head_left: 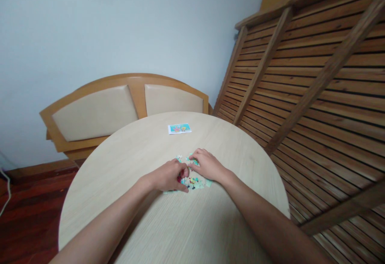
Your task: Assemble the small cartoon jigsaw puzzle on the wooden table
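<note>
A jumble of small puzzle pieces (194, 183), mostly pale green with bits of yellow, red and black, lies on the round table (138, 143). Over its left side is my left hand (168, 174), fingers bent and the thumb stretched apart below them; I see nothing held between them. My right hand (207, 164) rests at the upper right of the pieces, its fingertips and thumb spread a little, with green pieces showing in the gap. The two hands nearly meet at the fingertips. Some pieces are hidden beneath both hands.
A small picture card (179, 128) with a turquoise cartoon print lies farther back on the table. Behind stands a wooden headboard (136, 95) with cream panels against a pale wall. A slatted wooden frame (270, 83) leans on the right. A white cable (7, 193) hangs at left.
</note>
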Demonstrator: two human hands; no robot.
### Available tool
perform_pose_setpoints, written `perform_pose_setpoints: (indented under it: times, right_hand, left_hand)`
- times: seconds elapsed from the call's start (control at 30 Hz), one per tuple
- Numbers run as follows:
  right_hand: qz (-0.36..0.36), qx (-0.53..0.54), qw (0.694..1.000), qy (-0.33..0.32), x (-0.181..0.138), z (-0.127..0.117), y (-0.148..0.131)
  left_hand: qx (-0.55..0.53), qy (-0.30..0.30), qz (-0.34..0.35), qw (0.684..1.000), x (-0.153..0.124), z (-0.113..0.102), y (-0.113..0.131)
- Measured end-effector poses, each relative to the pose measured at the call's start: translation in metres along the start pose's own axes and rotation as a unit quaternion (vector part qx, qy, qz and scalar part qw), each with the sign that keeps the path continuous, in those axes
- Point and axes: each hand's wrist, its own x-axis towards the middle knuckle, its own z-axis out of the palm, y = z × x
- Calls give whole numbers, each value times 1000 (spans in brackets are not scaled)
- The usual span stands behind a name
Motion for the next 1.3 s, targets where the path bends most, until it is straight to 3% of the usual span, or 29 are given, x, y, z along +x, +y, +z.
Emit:
perform_pose_setpoints:
  times: [0.3, 0.5, 0.63, 0.7, 0.77, 0.87, 1.03, 1.17, 1.3]
  right_hand:
    - [47, 26, 999, 9, 4, 4, -2]
    - [34, 60, 998, 14, 4, -2, 2]
    - [25, 24, 999, 28, 0, -15, 4]
    - [7, 40, 999, -21, -5, -25, 3]
    - [-27, 81, 989, -121, -9, -32, 0]
    - [-47, 78, 975, -202, -13, -35, -4]
    - [-46, 82, 969, -227, -11, -26, -1]
    - [-23, 121, 963, -239, -10, -25, 4]
    - [10, 153, 962, -225, -10, -30, 2]
  left_hand:
    - [-106, -23, 12, 994, 1, 2, -8]
    - [-186, -39, -9, 982, -1, 2, -10]
    - [-200, 32, -9, 979, 1, 3, -15]
    - [-203, 85, -17, 975, 5, 4, -21]
    - [-213, 128, -23, 968, 8, 6, -27]
    - [-228, 152, -21, 961, 11, 9, -35]
    - [-109, 131, 30, 985, 7, 6, -30]
    - [-7, 52, 64, 997, 2, 1, -17]
    - [14, 6, 61, 998, 1, 1, -13]
